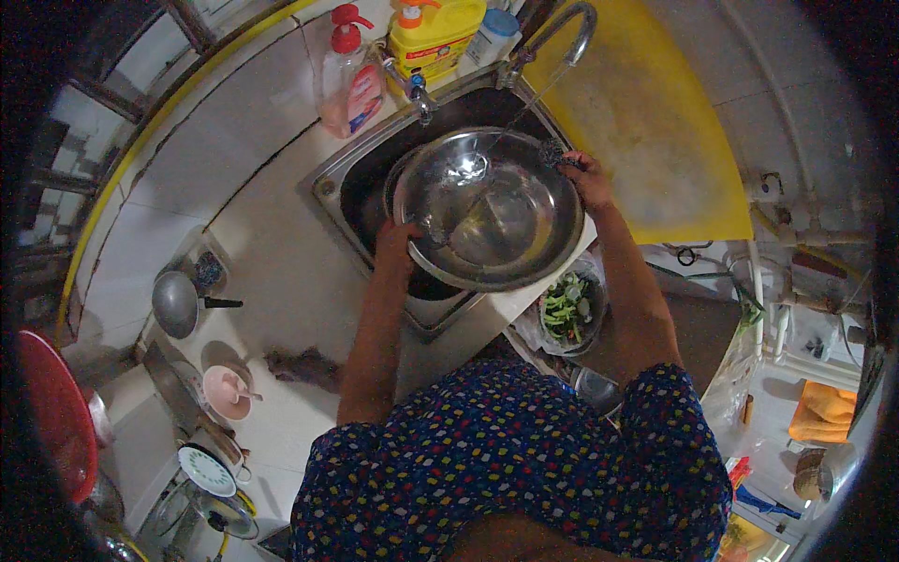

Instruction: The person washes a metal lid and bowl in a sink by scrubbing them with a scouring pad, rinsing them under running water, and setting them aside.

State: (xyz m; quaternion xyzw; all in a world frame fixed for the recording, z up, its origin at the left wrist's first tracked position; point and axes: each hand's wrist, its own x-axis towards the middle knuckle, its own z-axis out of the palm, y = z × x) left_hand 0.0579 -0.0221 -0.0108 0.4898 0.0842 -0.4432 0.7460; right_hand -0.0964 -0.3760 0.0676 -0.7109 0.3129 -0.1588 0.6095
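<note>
A large stainless steel basin (491, 270) is held tilted over the kitchen sink (362, 175), with some water inside. My left hand (397, 242) grips its left rim. At the upper right rim, my right hand (590, 179) holds a dark metal scouring pad (552, 152) against the basin. A thin stream of water runs from the curved faucet (579, 46) into the basin. Part of another metal vessel's rim shows behind the basin's left side.
Beyond the sink stand a pump soap bottle (349, 91), a yellow detergent jug (435, 46) and a second tap (419, 95). A bowl of cut greens (565, 309) lies right of the basin. A small pan (175, 304) and pink bowl (226, 392) are on the left.
</note>
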